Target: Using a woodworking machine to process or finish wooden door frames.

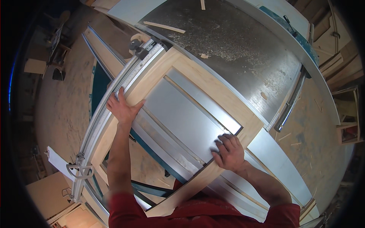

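Note:
A pale wooden frame point(217, 91) with an open middle lies flat on the metal sliding table point(178, 110) of a panel saw. Its left rail runs along a long aluminium fence point(131, 73) with a scale. My left hand point(123, 109) presses there with fingers spread, fingertips at the fence and thumb reaching over the rail's inner edge. At the frame's right rail, my right hand point(230, 152) is closed, its bent fingers hooked over the inner edge and the palm over the wood. Part of the near rail is hidden by my red-sleeved arms and body.
Beyond the frame is the dark saw table point(243, 57), strewn with sawdust and a thin wood strip point(164, 27). A black fence stop point(138, 49) sits near the frame's far left corner. At right a metal bar point(291, 102) juts out. Offcuts lie on the dusty floor.

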Demonstrator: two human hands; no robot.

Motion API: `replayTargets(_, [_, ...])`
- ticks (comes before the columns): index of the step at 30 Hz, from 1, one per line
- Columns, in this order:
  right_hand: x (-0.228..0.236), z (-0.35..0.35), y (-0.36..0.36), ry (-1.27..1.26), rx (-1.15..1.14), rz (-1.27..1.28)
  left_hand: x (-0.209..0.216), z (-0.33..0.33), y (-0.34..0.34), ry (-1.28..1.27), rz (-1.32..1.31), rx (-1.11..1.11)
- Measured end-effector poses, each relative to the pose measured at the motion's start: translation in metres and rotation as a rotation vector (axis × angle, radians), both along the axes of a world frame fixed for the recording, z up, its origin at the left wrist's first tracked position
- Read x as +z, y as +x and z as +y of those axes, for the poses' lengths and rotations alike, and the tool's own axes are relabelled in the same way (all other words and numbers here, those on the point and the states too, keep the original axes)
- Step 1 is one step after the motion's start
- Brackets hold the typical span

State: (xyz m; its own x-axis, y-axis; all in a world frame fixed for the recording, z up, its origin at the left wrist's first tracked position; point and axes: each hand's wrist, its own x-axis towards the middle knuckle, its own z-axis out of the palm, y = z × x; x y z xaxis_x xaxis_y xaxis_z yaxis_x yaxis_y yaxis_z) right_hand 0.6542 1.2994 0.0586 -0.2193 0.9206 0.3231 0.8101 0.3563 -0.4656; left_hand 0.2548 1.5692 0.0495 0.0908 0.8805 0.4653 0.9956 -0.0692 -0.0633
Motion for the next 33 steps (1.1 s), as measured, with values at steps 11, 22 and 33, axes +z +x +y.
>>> replayTargets(11, [-0.002,0.000,0.001,-0.011,-0.016,0.007,-0.004,0.001,0.004,0.002,0.006,-0.022])
replayTargets(22, [-0.014,0.007,-0.001,0.014,-0.028,0.021,-0.007,0.012,0.002,0.019,0.024,-0.008])
replayTargets(33, [-0.019,0.008,-0.001,0.025,-0.022,0.021,-0.014,0.013,-0.002,0.060,0.031,-0.030])
